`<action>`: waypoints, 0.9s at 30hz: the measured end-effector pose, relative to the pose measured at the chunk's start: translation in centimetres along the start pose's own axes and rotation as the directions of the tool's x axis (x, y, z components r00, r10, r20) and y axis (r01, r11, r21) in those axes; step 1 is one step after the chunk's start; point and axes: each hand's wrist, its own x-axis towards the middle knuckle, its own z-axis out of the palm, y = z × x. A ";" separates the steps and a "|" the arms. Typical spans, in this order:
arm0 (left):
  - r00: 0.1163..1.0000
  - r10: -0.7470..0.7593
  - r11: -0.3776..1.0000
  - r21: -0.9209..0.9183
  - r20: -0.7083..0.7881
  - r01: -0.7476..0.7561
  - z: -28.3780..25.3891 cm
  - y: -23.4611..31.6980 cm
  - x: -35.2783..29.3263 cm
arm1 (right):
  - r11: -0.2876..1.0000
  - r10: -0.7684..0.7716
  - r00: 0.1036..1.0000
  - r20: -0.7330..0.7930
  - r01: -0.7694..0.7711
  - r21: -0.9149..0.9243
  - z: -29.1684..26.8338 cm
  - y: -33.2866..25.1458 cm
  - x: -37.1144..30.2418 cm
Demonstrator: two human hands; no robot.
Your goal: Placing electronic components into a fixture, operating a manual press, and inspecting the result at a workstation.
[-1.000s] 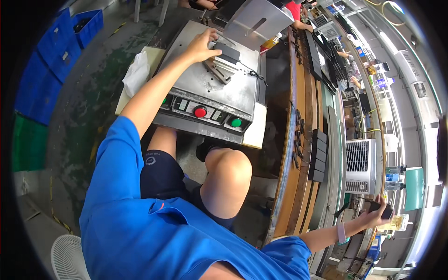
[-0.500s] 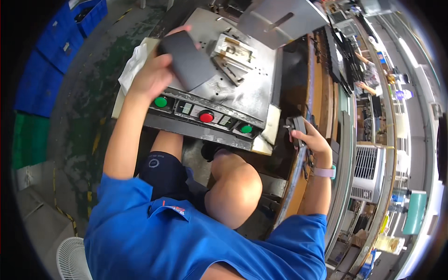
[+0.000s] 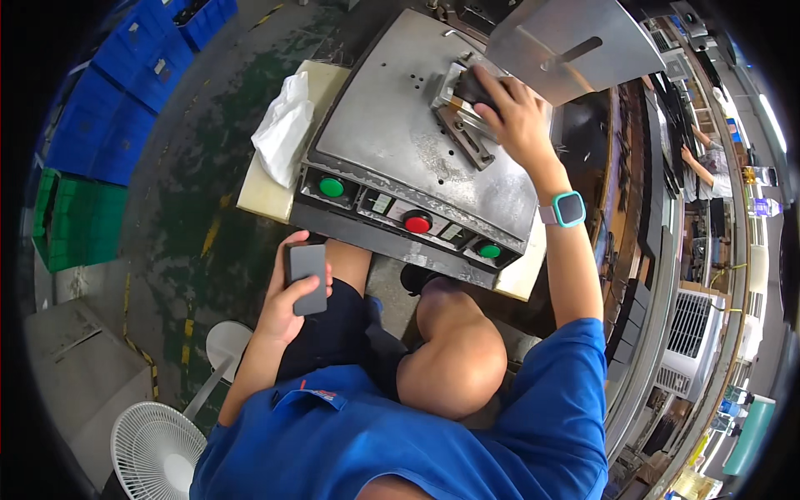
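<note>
My left hand (image 3: 287,292) is closed round a flat, dark grey rectangular case-like piece (image 3: 308,279), held low in front of the machine, above my lap. My right hand (image 3: 518,121) reaches over the steel machine plate (image 3: 375,100), its fingers closed on a small black part (image 3: 477,88) at the metal fixture (image 3: 450,93). The hand covers much of that part, so I cannot tell how it sits in the fixture. A slotted metal bracket (image 3: 467,140) lies against the fixture's near side.
The machine's front panel has a red button (image 3: 417,222) between two green buttons, one of them the left green button (image 3: 331,187). A white cloth (image 3: 285,129) lies left of the plate. A slotted metal sheet (image 3: 575,50) rises behind. A white fan (image 3: 158,450) stands lower left.
My left hand has come down from above the plate, still gripping the grey piece. My right hand has moved from the bench at the right to the fixture, with a black part.
</note>
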 end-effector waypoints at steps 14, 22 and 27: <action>0.701 0.590 0.246 0.737 0.401 -0.629 3.0 1.3 8.0 | 0.965 0.259 0.946 0.196 -0.245 -0.094 -3.2 -7.5 -16.7; 0.488 0.420 0.200 0.446 0.765 -0.872 19.9 3.5 4.8 | -0.024 0.164 0.975 0.147 -0.145 0.989 -7.7 -14.3 -13.8; 0.435 0.272 0.119 0.419 0.858 -0.900 22.0 1.7 -1.9 | 0.470 0.665 0.744 -0.063 -0.352 0.809 -16.5 -7.5 -22.7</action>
